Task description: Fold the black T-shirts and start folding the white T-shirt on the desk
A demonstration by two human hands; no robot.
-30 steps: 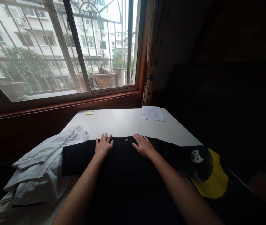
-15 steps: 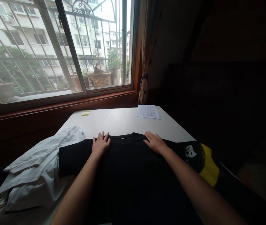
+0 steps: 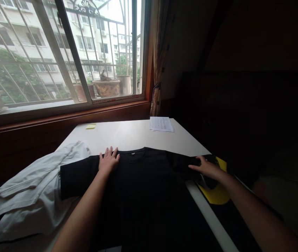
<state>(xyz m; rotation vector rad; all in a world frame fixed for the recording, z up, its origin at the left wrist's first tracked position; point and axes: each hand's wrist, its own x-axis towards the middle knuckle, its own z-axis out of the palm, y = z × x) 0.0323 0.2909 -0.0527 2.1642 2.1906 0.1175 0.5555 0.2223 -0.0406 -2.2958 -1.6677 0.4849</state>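
A black T-shirt (image 3: 143, 189) lies spread on the white table, its neckline at the far side. My left hand (image 3: 109, 161) rests flat on it beside the collar, fingers spread. At the T-shirt's right sleeve is my right hand (image 3: 205, 168), thumb and index finger apart; its other fingers are partly hidden. Right beside and beneath that hand lies a dark garment with a yellow print (image 3: 218, 194), bunched near the sleeve. A strip of bare tabletop shows between this garment and the T-shirt's body.
White clothing (image 3: 33, 196) is heaped on the left, partly under the T-shirt's left sleeve. Toward the back of the white table (image 3: 119, 134) lie printed papers (image 3: 161, 124) and a yellow sticky note (image 3: 91, 126). A barred window and a tied curtain (image 3: 156, 94) stand behind.
My right hand has moved right, from near the collar to the sleeve. The T-shirt's right side has separated from the printed garment, exposing white table. My left hand stays by the collar.
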